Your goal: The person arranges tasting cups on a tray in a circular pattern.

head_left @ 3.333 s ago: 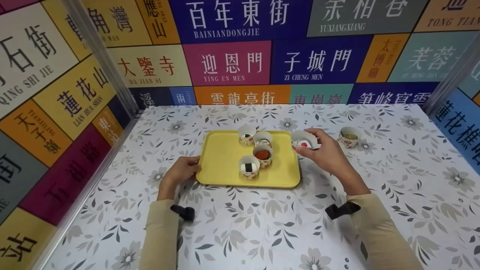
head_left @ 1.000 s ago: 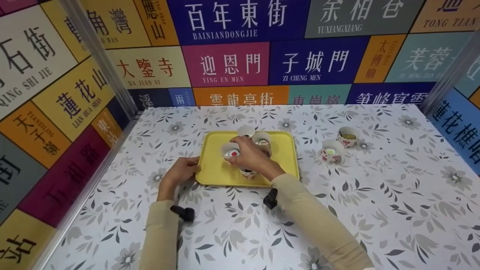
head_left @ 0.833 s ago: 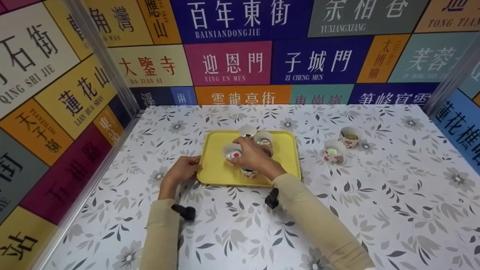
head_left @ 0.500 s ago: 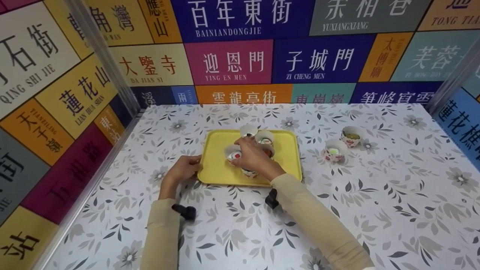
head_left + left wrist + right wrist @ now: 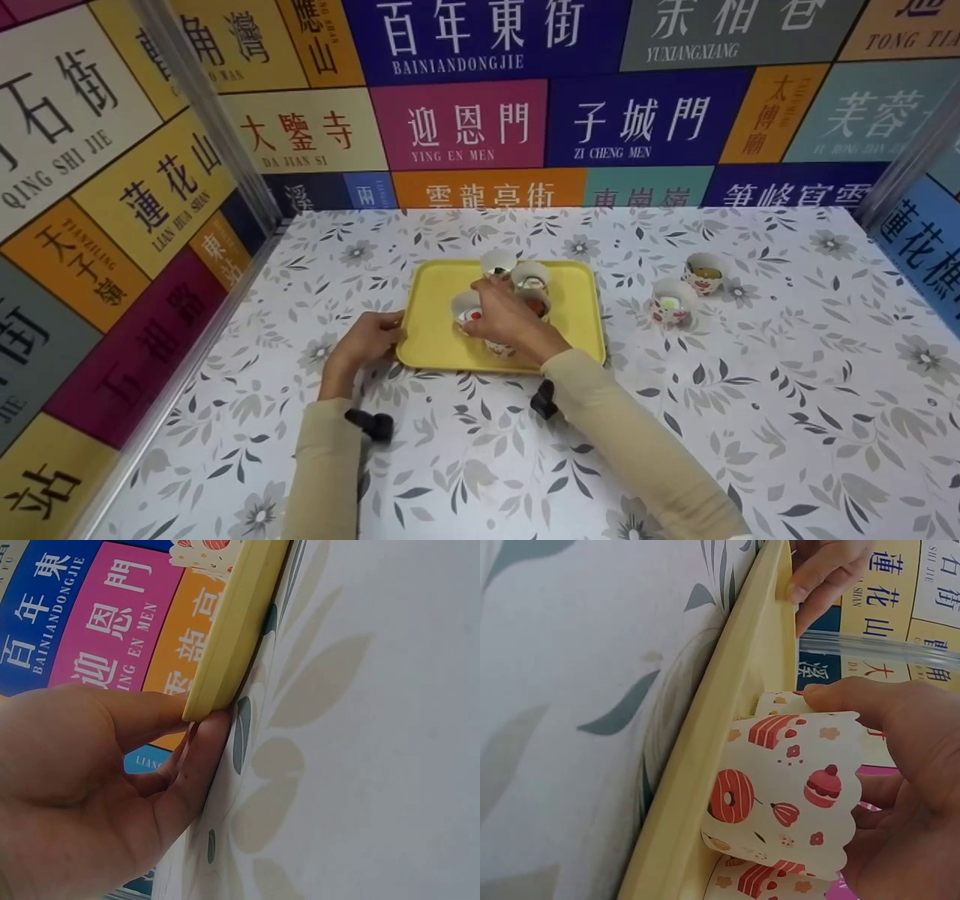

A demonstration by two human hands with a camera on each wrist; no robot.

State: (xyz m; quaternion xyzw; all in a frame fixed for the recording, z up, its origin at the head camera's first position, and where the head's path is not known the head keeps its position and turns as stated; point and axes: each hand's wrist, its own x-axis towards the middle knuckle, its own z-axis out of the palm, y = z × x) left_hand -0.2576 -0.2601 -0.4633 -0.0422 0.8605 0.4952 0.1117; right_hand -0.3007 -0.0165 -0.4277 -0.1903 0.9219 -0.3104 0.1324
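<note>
My left hand (image 5: 367,341) pinches the left rim of a yellow tray (image 5: 431,289), thumb at the upper edge and fingers below in the left wrist view. Over the middle of the tray, my right hand (image 5: 514,319) grips a paper baking cup (image 5: 463,305) holding a white piece with a red dot. Close round that hand stand a back cup (image 5: 496,264), a cup with a pale filling (image 5: 531,279), one with an orange-red filling (image 5: 541,306) and a partly hidden front cup (image 5: 501,348). In the right wrist view, a dessert-printed cup (image 5: 780,787) covers most of the held one.
Right of the tray, two more paper cups stand on the floral tablecloth (image 5: 750,450): one with a white and green piece (image 5: 670,305), one with a dark and yellowish filling (image 5: 703,275). A sign-covered wall (image 5: 457,124) rises behind the table.
Since the oldest frame, my right hand has carried the red-dot cup leftward from the tray's right edge to its middle, uncovering the green-dot cup. Over the last second, both hands have barely moved.
</note>
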